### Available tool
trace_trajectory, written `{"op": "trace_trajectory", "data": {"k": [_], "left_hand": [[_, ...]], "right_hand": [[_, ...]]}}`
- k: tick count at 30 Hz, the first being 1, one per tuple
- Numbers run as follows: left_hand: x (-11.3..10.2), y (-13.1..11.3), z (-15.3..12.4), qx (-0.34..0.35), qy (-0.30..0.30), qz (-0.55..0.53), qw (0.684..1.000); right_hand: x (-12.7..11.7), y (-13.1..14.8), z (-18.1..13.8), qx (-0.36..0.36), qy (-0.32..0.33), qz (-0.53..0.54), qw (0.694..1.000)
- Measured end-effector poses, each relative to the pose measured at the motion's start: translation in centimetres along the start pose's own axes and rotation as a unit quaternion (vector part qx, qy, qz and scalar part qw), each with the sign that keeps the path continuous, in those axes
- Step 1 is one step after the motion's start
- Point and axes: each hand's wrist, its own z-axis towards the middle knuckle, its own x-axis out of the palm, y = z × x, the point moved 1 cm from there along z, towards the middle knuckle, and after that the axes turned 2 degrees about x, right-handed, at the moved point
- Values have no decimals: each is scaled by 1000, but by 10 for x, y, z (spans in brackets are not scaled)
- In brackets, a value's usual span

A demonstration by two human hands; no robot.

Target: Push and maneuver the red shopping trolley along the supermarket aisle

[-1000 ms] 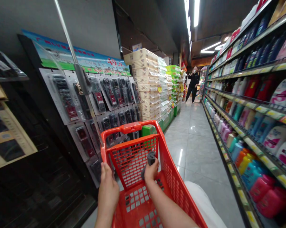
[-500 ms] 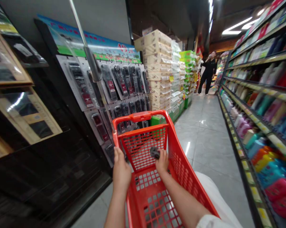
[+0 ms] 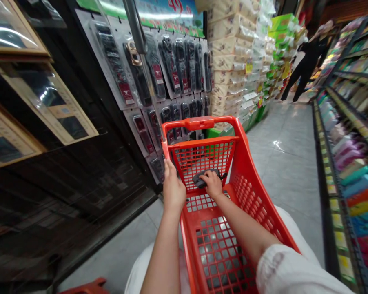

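The red plastic basket [image 3: 213, 141] stands in front of me, with grid walls and a grid floor. My left hand [image 3: 174, 188] is closed on its left rim, just below a thin metal pole with a grey sleeve [image 3: 135, 26]. Inside the basket, my right hand [image 3: 213, 183] rests over a dark grey bundle with a black cord or strap [image 3: 199, 179], its fingers curled on the top. The bundle lies against the far grid wall; its exact kind is not clear, and the hand covers part of it.
Packaged belts [image 3: 171, 61] hang on a rack ahead. Beside them rise stacked cartons [image 3: 227, 53]. Framed boxes [image 3: 58, 98] are at left; a shelf of colourful bottles [image 3: 355, 171] lines the right. A person in black [image 3: 306, 61] stands down the aisle. Red plastic [image 3: 89, 288] shows at bottom left.
The view has tilted down and shifted left. My right hand has lowered the dark grey bundle against the basket's far wall. My left hand stays on the rim.
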Motion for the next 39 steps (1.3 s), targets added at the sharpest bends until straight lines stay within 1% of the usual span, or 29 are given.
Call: {"op": "trace_trajectory", "data": {"k": [1, 3, 4, 5, 6, 8, 9, 11, 13, 15, 16, 17, 18, 19, 21, 22, 23, 24, 25, 27, 28, 29, 30, 33, 36, 39], "left_hand": [[0, -1, 0, 0, 1, 4, 1000], [0, -2, 0, 3, 1, 8, 1000], [0, -2, 0, 3, 1, 8, 1000], [0, -2, 0, 3, 2, 9, 1000], [1, -2, 0, 2, 3, 9, 1000], [1, -2, 0, 4, 5, 8, 1000], [1, -1, 0, 6, 4, 6, 1000], [1, 0, 0, 9, 2, 4, 1000], [1, 1, 1, 8, -1, 4, 1000], [1, 3, 1, 4, -2, 6, 1000], [1, 4, 1, 3, -4, 6, 1000], [1, 5, 1, 2, -7, 6, 1000], [0, 6, 1, 2, -9, 5, 1000], [0, 7, 2, 3, -10, 6, 1000], [-1, 7, 2, 4, -8, 13, 1000], [-1, 7, 2, 5, -5, 17, 1000], [-1, 7, 3, 5, -3, 22, 1000], [-2, 7, 3, 4, -2, 26, 1000], [-2, 6, 4, 3, -2, 28, 1000], [-2, 7, 6, -1, -5, 27, 1000], [-2, 7, 6, -2, -6, 25, 1000], [-2, 8, 7, -3, -8, 21, 1000], [-2, 9, 8, -3, -10, 16, 1000], [-2, 13, 8, 2, -16, 2, 1000], [-2, 16, 8, 8, -17, 4, 1000], [-2, 16, 9, 9, -20, 7, 1000]], "right_hand": [[-4, -1, 0, 36, -33, 12, 999], [-17, 8, 12, 105, -130, 43, 985], [-24, 16, 22, 116, -172, 57, 977], [-30, 27, 33, 102, -194, 67, 973], [-34, 38, 44, 74, -194, 69, 976], [-36, 58, 59, 11, -153, 56, 987], [-32, 65, 61, -20, -119, 41, 992], [-16, 70, 54, -81, -41, 3, 996], [4, 63, 36, -154, 50, -37, 986], [20, 44, 14, -218, 138, -71, 963], [25, 32, 3, -230, 169, -85, 955], [26, 19, -8, -221, 186, -95, 953], [25, 6, -16, -189, 192, -104, 957], [22, -7, -24, -131, 183, -109, 968], [12, -28, -35, 39, 130, -97, 986], [8, -36, -39, 129, 91, -73, 985], [5, -40, -41, 218, 40, -30, 975], [3, -42, -42, 302, -18, 25, 953], [3, -41, -40, 373, -74, 81, 921], [6, -32, -31, 476, -158, 163, 850], [7, -27, -23, 511, -184, 184, 819], [8, -21, -13, 535, -201, 196, 797], [7, -16, -2, 547, -213, 204, 783], [-8, -7, 38, 547, -266, 247, 754], [-35, -6, 74, 506, -324, 275, 750], [-56, -2, 90, 426, -391, 306, 756]]}}
